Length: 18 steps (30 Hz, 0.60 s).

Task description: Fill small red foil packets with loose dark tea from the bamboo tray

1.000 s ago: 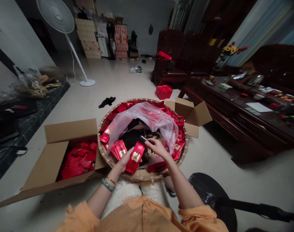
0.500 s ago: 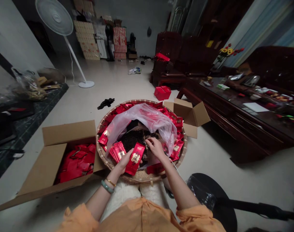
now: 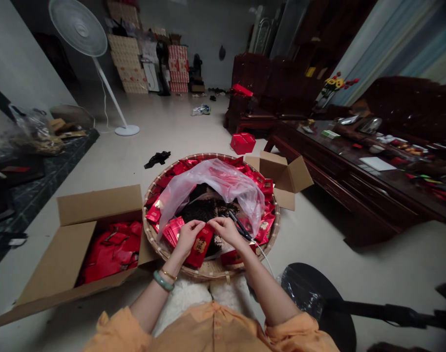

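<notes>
My left hand (image 3: pixel 186 239) and my right hand (image 3: pixel 223 232) both pinch the top edge of a red packet with a gold label (image 3: pixel 200 246). They are over a round woven bamboo tray (image 3: pixel 211 272), which holds a heap of dark loose tea-like leaves (image 3: pixel 204 211) under a clear plastic bag (image 3: pixel 215 188). Several red packets (image 3: pixel 171 231) lie around the tray's inside edge. A black tool with a white cord (image 3: pixel 239 226) lies just right of my right hand.
An open carton of red packets (image 3: pixel 98 208) stands left of the tray, and a smaller carton (image 3: pixel 285 176) stands behind it. A dark wooden table (image 3: pixel 336 166) runs along the right. A black round seat (image 3: pixel 314 298) stands at lower right.
My right hand has moved from the leaves to the packet's top edge. The packet has tilted and shifted slightly, and the black tool now shows right of my right hand.
</notes>
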Each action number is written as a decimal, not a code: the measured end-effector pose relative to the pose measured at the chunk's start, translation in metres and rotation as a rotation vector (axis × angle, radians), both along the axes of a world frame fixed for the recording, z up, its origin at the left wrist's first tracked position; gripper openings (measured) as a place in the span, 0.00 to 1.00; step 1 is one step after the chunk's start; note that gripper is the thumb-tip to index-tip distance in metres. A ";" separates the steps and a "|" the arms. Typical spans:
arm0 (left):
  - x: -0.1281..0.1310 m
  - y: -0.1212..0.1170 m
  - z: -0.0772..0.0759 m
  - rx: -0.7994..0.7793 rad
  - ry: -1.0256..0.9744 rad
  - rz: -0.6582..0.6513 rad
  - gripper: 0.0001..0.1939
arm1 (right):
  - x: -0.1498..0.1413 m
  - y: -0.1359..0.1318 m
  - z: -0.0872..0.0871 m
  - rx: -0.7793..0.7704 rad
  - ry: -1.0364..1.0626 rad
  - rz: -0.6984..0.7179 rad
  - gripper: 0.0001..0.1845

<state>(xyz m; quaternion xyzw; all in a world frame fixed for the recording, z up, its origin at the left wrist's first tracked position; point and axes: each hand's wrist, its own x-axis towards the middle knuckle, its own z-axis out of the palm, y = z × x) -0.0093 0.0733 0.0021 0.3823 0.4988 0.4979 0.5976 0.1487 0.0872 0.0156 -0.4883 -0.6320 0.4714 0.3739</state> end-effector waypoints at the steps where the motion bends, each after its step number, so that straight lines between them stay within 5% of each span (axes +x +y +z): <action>1: 0.001 0.000 0.001 0.010 -0.008 0.030 0.14 | 0.001 -0.001 0.000 -0.033 0.024 0.009 0.16; 9: 0.004 -0.005 0.009 -0.033 -0.113 0.104 0.15 | 0.011 -0.004 0.003 -0.102 0.127 -0.023 0.14; 15: -0.011 0.001 0.005 -0.001 -0.109 0.255 0.22 | 0.046 0.021 0.023 0.008 0.808 -0.647 0.12; 18: -0.012 -0.001 -0.003 -0.017 -0.118 0.248 0.22 | 0.061 0.045 0.043 0.116 1.032 -0.822 0.08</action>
